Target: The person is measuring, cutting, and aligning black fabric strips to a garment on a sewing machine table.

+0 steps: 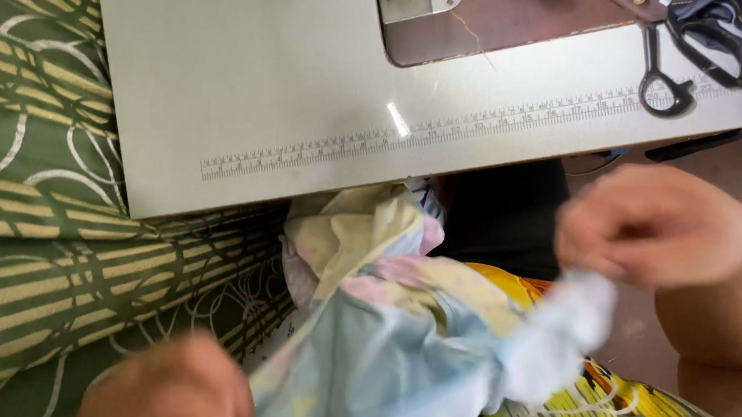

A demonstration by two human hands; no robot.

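1. The right hand (655, 227) is curled up, with its fingers bent in close together. It pinches one end of the pastel cloth (412, 342) just below the fingers.
2. The left hand (165, 401) is low down, at the other end of the cloth. It touches the cloth's edge. It is very blurry, so I cannot tell if its fingers are pinching or spread.
3. The pastel cloth hangs between the two hands, just below the front edge of the sewing table (255, 88). It is soft and crumpled, with pale blue, pink and yellow patches.
4. The top of the cloth bunches up right under the table's edge, and part of it is hidden there.
5. The sewing table is smooth, flat and pale, with a ruler strip (460, 128) printed along its front.
6. Black scissors (689, 56) lie on the far right part of the table. Their tips are cut off at the top.
7. A green striped fabric (41, 209) lies left of the table and runs under it.
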